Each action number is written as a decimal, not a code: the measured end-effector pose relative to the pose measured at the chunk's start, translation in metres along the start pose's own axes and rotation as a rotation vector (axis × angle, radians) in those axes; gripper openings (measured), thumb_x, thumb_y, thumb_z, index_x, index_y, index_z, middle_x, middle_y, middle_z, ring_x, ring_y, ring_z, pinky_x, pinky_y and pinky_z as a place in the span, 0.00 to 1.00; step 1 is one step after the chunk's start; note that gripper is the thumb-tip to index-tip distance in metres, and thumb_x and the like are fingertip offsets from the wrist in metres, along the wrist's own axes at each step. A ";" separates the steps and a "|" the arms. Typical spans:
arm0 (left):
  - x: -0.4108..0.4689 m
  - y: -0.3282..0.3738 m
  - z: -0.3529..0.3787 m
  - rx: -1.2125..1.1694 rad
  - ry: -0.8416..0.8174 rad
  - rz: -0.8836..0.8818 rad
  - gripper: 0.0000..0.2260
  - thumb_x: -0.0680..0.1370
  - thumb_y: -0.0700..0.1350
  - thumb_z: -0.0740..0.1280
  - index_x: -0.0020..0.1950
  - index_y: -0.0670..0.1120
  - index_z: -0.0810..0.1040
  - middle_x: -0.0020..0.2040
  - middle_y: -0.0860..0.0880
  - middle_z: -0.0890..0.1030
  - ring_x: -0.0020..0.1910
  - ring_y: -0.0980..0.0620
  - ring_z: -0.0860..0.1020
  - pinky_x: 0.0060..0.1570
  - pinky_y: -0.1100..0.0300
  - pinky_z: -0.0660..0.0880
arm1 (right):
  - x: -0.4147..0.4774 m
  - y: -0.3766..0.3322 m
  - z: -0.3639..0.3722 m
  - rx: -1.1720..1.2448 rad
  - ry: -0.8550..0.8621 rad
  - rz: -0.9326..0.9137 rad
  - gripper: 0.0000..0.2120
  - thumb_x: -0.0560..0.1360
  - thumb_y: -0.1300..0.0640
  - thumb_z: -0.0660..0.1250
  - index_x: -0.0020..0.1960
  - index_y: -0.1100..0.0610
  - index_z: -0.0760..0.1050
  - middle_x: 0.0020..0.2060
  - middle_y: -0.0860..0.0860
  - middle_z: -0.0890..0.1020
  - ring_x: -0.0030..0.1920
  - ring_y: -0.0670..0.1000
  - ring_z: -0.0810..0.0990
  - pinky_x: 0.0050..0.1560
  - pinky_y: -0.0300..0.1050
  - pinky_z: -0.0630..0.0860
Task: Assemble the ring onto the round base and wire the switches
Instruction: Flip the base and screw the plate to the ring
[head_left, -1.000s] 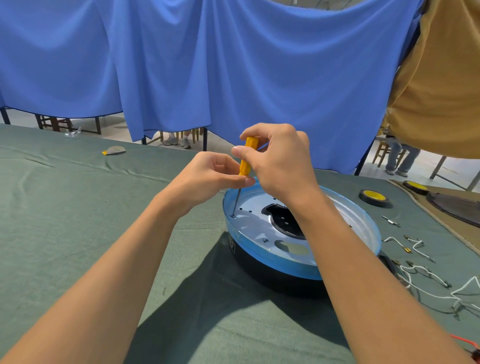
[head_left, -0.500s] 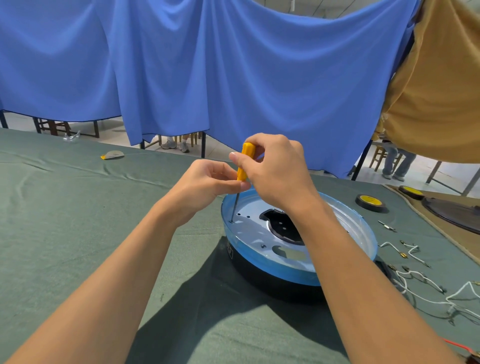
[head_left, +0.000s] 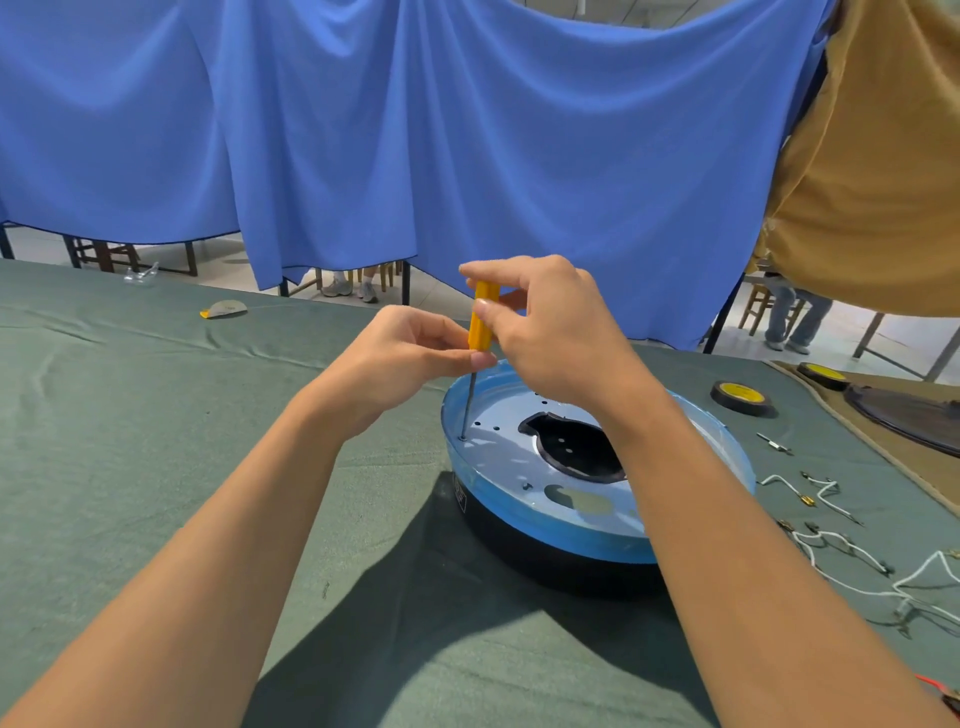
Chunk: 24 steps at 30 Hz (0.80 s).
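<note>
A round black base (head_left: 561, 564) lies on the green table cloth with a blue-filmed ring plate (head_left: 498, 457) on top of it. A yellow-handled screwdriver (head_left: 480, 325) stands almost upright, its tip in a hole at the plate's left rim. My right hand (head_left: 550, 327) grips the top of the handle from the right. My left hand (head_left: 410, 353) pinches the lower end of the handle where the shaft begins. White switch wires (head_left: 826, 540) with small metal ends lie loose on the cloth to the right of the base.
A yellow and black wheel (head_left: 742, 397) lies behind the base at the right, another farther right by a dark round part (head_left: 909, 415) on a brown mat. A small yellow-edged piece (head_left: 222, 310) lies far left. Blue and tan curtains hang behind the table.
The screwdriver stays in the same hole. My right hand has shifted its grip higher on the handle, and the view has tilted slightly.
</note>
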<state>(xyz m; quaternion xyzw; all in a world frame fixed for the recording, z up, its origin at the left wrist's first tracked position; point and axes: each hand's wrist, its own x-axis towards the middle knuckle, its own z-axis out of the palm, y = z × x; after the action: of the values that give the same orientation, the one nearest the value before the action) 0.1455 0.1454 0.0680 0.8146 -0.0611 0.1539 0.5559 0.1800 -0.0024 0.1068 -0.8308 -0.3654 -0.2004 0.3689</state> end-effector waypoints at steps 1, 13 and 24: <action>-0.001 0.001 -0.001 0.006 -0.038 -0.008 0.07 0.67 0.50 0.74 0.43 0.49 0.87 0.45 0.45 0.86 0.48 0.51 0.82 0.58 0.50 0.75 | 0.000 0.001 0.000 0.020 -0.002 0.004 0.14 0.77 0.60 0.66 0.62 0.53 0.80 0.52 0.51 0.83 0.49 0.50 0.80 0.52 0.41 0.78; 0.000 -0.002 -0.002 0.007 -0.071 -0.006 0.05 0.70 0.48 0.74 0.44 0.50 0.87 0.45 0.47 0.86 0.45 0.56 0.82 0.55 0.54 0.75 | 0.001 0.001 -0.002 0.039 0.041 0.033 0.11 0.75 0.57 0.69 0.57 0.51 0.82 0.46 0.48 0.84 0.46 0.48 0.80 0.52 0.43 0.78; 0.000 -0.003 -0.002 -0.012 -0.037 0.005 0.11 0.65 0.51 0.75 0.42 0.46 0.86 0.43 0.45 0.86 0.44 0.52 0.81 0.57 0.49 0.75 | 0.001 0.000 0.002 0.007 0.085 -0.005 0.11 0.76 0.57 0.68 0.57 0.54 0.82 0.47 0.51 0.84 0.45 0.47 0.78 0.52 0.41 0.76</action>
<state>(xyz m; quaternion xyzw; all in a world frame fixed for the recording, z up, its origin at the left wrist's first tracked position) 0.1457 0.1487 0.0661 0.8137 -0.0741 0.1399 0.5593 0.1804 -0.0007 0.1062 -0.8193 -0.3521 -0.2354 0.3864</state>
